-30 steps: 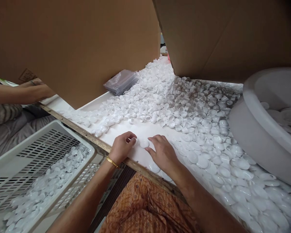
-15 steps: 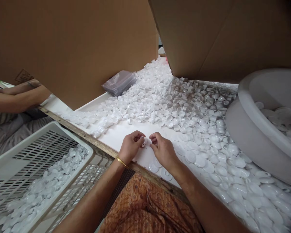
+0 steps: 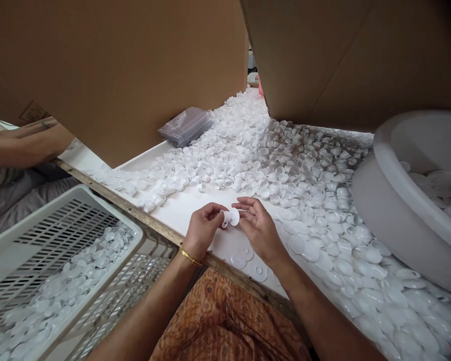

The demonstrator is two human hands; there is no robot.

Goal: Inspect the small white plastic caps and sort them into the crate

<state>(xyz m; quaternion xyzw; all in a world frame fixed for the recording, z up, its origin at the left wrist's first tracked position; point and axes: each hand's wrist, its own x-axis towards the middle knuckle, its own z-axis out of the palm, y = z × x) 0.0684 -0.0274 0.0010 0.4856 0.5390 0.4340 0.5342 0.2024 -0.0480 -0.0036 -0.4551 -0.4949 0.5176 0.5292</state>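
Note:
My left hand (image 3: 205,228), with a gold bracelet at the wrist, pinches a tiny white cup (image 3: 226,217) between thumb and fingers. Right beside it, my right hand (image 3: 257,225) grips a small round white saucer (image 3: 234,217) by its edge, upper fingers stretched out. Cup and saucer are very close; whether they touch I cannot tell. Under and right of my right hand lie loose white saucers (image 3: 296,244), spreading to the lower right. Beyond both hands, a large heap of tiny white cups (image 3: 225,155) covers the white tabletop (image 3: 188,203).
A white slotted basket (image 3: 135,233) holding white pieces stands at the left below the wooden table edge (image 3: 154,219). At the right is a big white tub (image 3: 376,200) with saucers. Cardboard boxes (image 3: 135,65) rise behind, near a plastic-wrapped pack (image 3: 186,126). Another person's arm (image 3: 26,145) shows at left.
The saucer in my right hand has turned its flat face into view beside the cup, and my right fingers have spread. My left hand has barely moved.

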